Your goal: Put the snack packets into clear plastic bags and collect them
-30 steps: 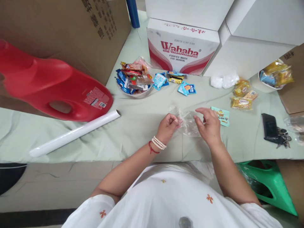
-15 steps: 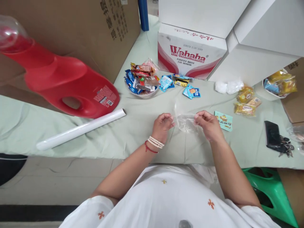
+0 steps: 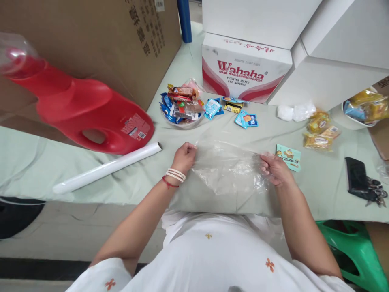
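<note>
A clear plastic bag (image 3: 227,170) is stretched wide between my two hands above the cloth-covered table (image 3: 146,178). My left hand (image 3: 184,157), with white and red bracelets at the wrist, pinches its left edge. At the other end my right hand (image 3: 276,168) grips the bag's right edge, fingers closed on the film. Just beyond my right hand lies a flat mint-green snack packet (image 3: 288,157). Farther back, a clear bowl (image 3: 182,125) is heaped with wrapped snacks (image 3: 184,99), and several blue packets (image 3: 246,119) lie beside it.
On the left are a big red detergent bottle (image 3: 100,109), a white roll (image 3: 109,168) and a brown carton (image 3: 121,52). A Wahaha box (image 3: 243,71) stands at the back. To the right are yellow-wrapped snacks (image 3: 319,140), a white tub (image 3: 343,117), a black phone (image 3: 356,175) and keys (image 3: 377,192).
My hands have moved apart, the left one leftward and the right one slightly rightward. The plastic bag, bunched up before, is now spread out between them.
</note>
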Demonstrator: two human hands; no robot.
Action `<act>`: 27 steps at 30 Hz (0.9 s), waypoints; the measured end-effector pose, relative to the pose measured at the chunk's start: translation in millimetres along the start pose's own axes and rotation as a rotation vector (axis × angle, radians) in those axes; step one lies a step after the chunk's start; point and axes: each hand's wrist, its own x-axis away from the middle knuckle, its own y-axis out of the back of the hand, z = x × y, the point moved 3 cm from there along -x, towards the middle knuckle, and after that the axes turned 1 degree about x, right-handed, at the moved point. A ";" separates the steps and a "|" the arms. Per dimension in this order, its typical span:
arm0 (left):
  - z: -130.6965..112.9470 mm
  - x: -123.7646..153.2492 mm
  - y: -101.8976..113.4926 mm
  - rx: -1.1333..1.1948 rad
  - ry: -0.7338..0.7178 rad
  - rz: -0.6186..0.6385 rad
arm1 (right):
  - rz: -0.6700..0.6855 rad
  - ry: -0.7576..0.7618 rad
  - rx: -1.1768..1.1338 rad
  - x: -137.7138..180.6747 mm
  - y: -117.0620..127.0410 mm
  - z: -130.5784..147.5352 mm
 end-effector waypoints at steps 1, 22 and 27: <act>-3.1 -0.3 3.7 -0.144 -0.111 -0.086 | -0.009 -0.028 0.013 -2.1 2.1 -0.3; -7.4 1.6 -58.4 -0.999 -0.997 0.216 | -0.123 0.032 0.208 -5.3 27.7 -8.6; -19.8 32.5 -22.2 -1.020 -1.252 0.471 | -0.140 0.042 0.227 -7.8 34.1 -0.5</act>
